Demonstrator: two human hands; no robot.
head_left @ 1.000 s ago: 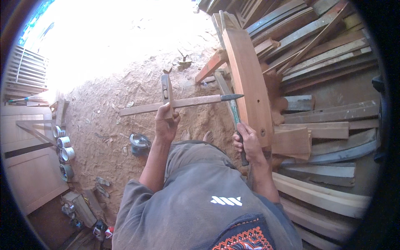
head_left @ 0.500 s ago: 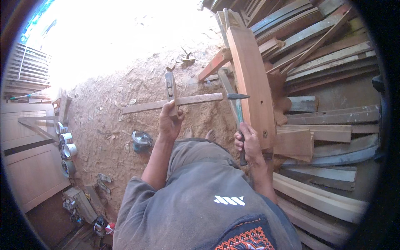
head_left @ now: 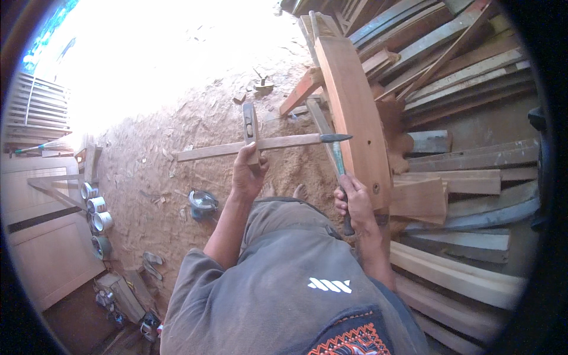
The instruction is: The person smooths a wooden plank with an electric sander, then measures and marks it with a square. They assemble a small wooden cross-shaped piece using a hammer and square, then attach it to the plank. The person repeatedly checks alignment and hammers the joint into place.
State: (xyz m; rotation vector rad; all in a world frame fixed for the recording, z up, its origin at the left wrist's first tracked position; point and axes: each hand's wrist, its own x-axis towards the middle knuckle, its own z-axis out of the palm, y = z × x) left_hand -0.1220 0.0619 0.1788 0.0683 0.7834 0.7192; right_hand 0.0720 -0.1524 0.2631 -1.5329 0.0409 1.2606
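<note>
Holds in curled fingers of the left hand point(head_left: 247, 176) a brown wooden cross-shaped tool point(head_left: 250, 128) above sandy ground point(head_left: 142, 171). Grips in those of the right hand point(head_left: 358, 201) a dark-headed, green-shafted hammer point(head_left: 338, 157) beside a long reddish-brown timber point(head_left: 350, 103).

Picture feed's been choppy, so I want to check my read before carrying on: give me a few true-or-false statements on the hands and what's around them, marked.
1. The left hand holds a cross-shaped wooden tool. True.
2. The right hand holds a hammer by its handle. True.
3. The hammer's head is at the left end of the tool's bar. False: it is at the right end, near the thick beam.
4. The thick beam lies left of both hands. False: it is on the right side.
5. Pale round containers sit at the left. True.
</note>
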